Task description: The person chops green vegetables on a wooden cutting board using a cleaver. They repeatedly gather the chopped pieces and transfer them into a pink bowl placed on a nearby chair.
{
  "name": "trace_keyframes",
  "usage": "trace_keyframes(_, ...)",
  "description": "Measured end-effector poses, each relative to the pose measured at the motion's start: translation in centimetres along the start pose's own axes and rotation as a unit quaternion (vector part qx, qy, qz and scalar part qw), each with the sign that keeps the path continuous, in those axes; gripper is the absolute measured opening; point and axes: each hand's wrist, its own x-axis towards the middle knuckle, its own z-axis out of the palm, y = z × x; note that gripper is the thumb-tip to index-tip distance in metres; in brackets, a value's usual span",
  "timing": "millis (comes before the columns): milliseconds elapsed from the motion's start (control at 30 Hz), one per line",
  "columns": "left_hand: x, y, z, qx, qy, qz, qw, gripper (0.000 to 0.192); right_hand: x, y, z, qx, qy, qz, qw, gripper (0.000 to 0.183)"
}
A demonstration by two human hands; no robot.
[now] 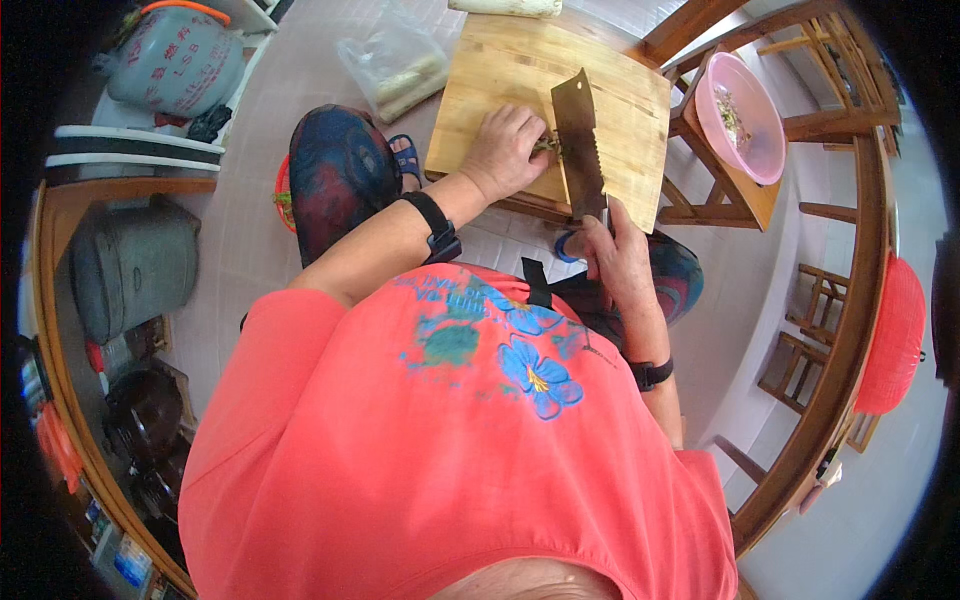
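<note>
A light wooden cutting board lies before me on a low wooden support. My left hand is on the board near its front edge, its curled fingers holding down a small bunch of greens. The greens reach out from under the fingertips up to the knife. My right hand grips the handle of a cleaver. Its broad dark blade, with a hole near the tip and a notched back edge, points away from me across the board, just right of the left hand's fingers.
A pink plastic basin with chopped pieces stands on a wooden stool at the right. Beyond the board lies a pale thick vegetable. A clear plastic bag with long pale vegetables is on the floor. A red basket shows beside my left knee.
</note>
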Motion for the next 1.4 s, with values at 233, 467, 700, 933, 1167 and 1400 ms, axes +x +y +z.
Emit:
trace_keyframes(233, -0.4, -0.2, -0.1, 0.03, -0.01, -0.012, 0.999, 0.025, 0.2, -0.4, -0.6, -0.043, -0.024, -0.01, 0.999, 0.03)
trace_keyframes(467, -0.3, -0.6, 0.2, 0.009, -0.002, 0.026, 1.0, 0.018, 1.3, -1.5, -1.0, -0.074, -0.056, 0.03, 0.995, 0.027)
trace_keyframes(700, -0.1, -0.4, -0.1, 0.003, 0.001, 0.017, 1.0, 0.021, 1.4, 1.0, 0.6, -0.058, -0.01, 0.008, 0.998, 0.023)
trace_keyframes(933, -0.2, -0.2, -0.7, -0.008, -0.017, -0.003, 1.0, 0.026, 0.2, 0.6, 0.4, -0.033, -0.001, 0.005, 0.999, 0.026)
trace_keyframes(1167, -0.6, -0.6, -1.0, -0.002, -0.029, 0.008, 1.0, 0.024, 0.8, -0.3, -0.3, -0.066, -0.024, -0.022, 0.997, 0.027)
trace_keyframes(1400, -1.0, -1.3, -0.1, 0.005, -0.027, 0.036, 0.999, 0.016, 1.7, -1.6, -0.2, -0.134, -0.03, -0.012, 0.991, 0.027)
